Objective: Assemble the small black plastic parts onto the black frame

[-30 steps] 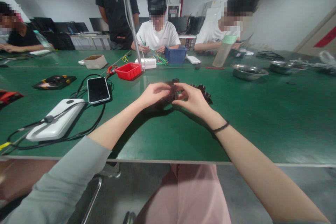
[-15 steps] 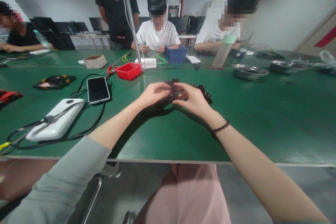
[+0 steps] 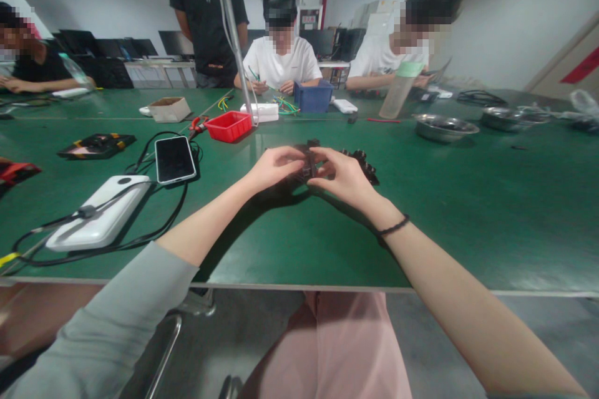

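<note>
My left hand (image 3: 274,168) and my right hand (image 3: 340,176) meet over the green table (image 3: 290,243), both with fingers curled round a small dark part (image 3: 309,164) held between them. Just behind my right hand lies a row of dark, knobby pieces (image 3: 362,162) on the table. What the dark part is exactly stays hidden by my fingers. A black band circles my right wrist.
To the left lie a phone (image 3: 175,159), a white power bank (image 3: 100,212) with black cables, and a red tray (image 3: 229,126). Farther back stand a blue bin (image 3: 312,98), a cardboard box (image 3: 169,109), metal bowls (image 3: 444,128). Several people sit or stand across the table.
My fingers shift slightly on the dark part; the hands stay in the same place.
</note>
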The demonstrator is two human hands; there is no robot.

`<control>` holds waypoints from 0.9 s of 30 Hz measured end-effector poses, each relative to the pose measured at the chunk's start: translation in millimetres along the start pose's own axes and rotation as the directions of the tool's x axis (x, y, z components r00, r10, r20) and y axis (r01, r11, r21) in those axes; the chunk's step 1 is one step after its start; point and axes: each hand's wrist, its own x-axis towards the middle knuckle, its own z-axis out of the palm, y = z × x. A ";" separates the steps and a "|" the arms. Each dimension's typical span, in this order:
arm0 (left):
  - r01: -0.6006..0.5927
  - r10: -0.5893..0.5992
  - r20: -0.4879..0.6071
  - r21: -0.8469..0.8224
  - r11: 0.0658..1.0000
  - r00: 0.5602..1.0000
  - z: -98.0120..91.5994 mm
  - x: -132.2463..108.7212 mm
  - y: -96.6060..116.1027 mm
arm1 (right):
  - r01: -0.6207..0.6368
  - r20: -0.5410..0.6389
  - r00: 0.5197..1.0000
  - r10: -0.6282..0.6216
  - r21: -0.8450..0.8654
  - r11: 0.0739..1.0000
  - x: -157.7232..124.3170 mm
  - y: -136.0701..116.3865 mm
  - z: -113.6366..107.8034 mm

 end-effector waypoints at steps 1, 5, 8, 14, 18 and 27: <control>0.004 -0.004 0.000 0.000 1.000 1.000 0.0 0.0 0.1 | 0.002 -0.002 1.000 -0.002 0.000 1.000 0.0 0.0 0.1; -0.001 0.001 0.000 0.002 1.000 1.000 0.0 -0.5 0.8 | 0.002 -0.002 1.000 -0.002 -0.019 1.000 0.1 -0.6 0.1; -0.009 0.009 0.002 0.003 1.000 1.000 0.2 -0.9 1.5 | 0.000 0.000 1.000 0.000 -0.025 1.000 0.2 -1.0 -0.2; 0.011 -0.011 0.000 0.020 1.000 1.000 0.1 -1.2 2.2 | 0.017 -0.007 1.000 -0.017 -0.016 1.000 0.0 -0.3 -0.2; 0.006 -0.006 -0.001 0.034 0.999 1.000 -0.1 -1.0 2.2 | 0.021 -0.011 1.000 -0.021 -0.014 1.000 -0.1 0.5 -0.1; -0.004 0.004 0.000 0.024 1.000 1.000 -0.1 -0.9 2.7 | 0.007 -0.005 1.000 -0.007 -0.022 1.000 -0.1 -0.8 -0.3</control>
